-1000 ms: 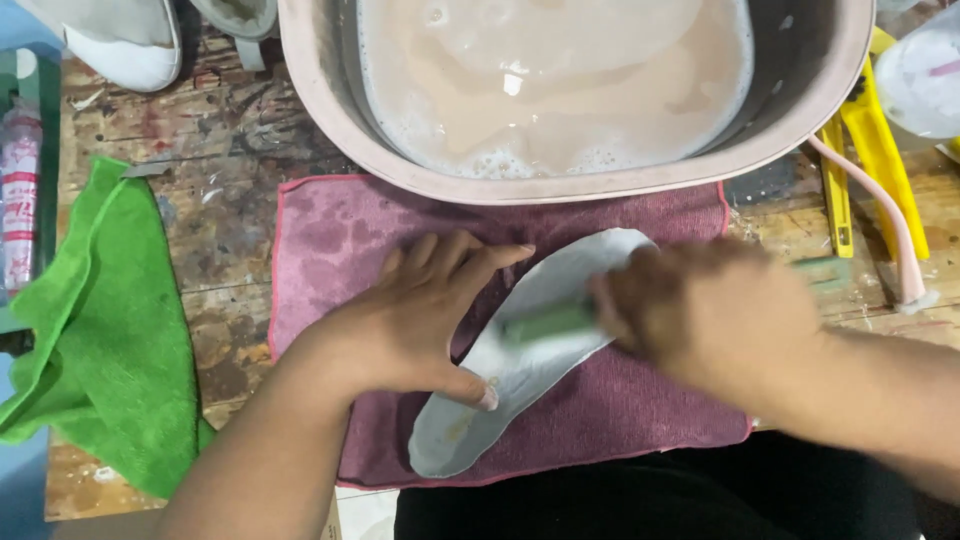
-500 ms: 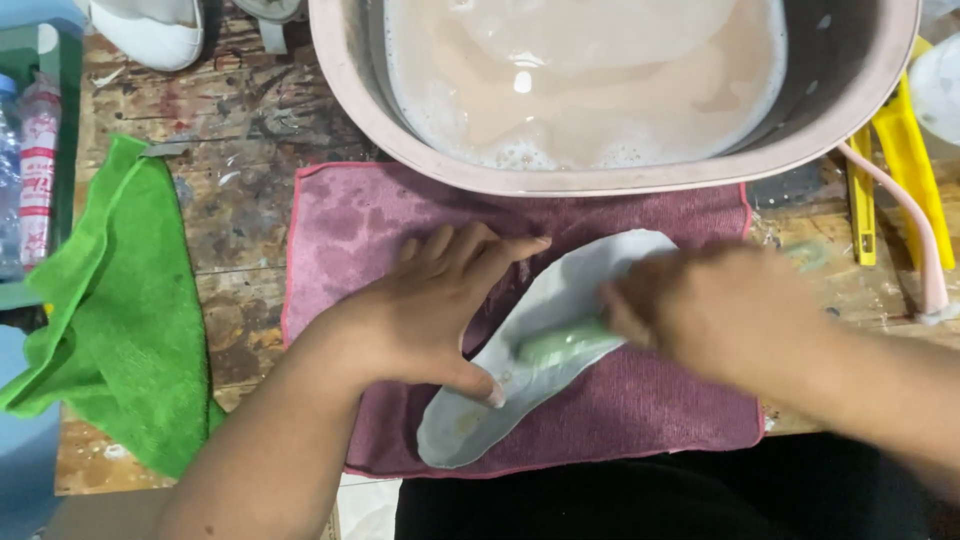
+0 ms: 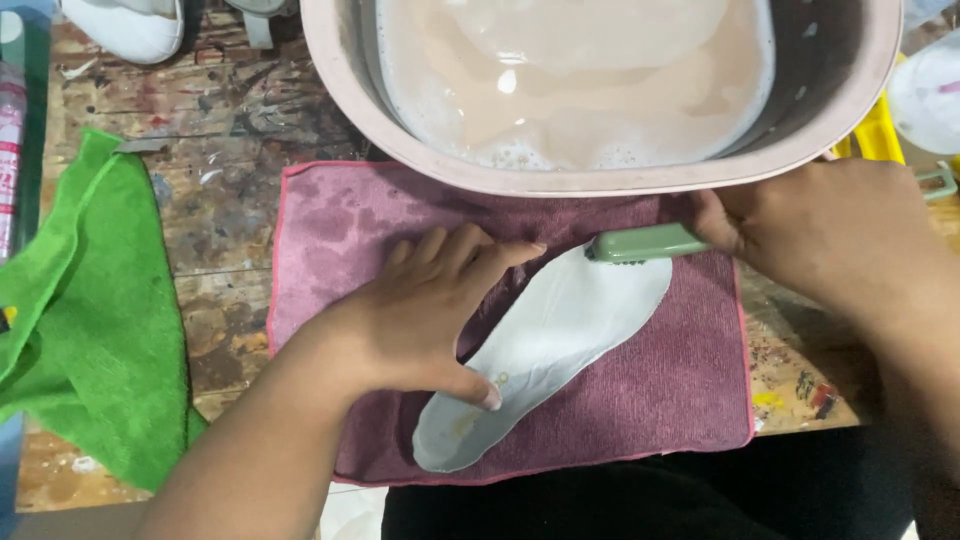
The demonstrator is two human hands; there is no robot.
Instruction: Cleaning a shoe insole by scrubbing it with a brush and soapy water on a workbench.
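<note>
Scrubbing underway: our left hand (image 3: 420, 315) lies flat, pinning the white foam insole (image 3: 560, 340); right hand (image 3: 830, 235) grips the green-handled brush (image 3: 645, 244) at its toe end; firm strokes come next.

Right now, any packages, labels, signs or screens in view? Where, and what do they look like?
Labelled bottle: far left edge, beside the green cloth; slim, upright in frame, pink and white label, mostly cut off.
Clear plastic container: top right corner, by the basin; rounded, whitish, no label that I can make out.
Small yellow-and-black tag: on the green cloth's left edge.
No signs or screens.
</note>
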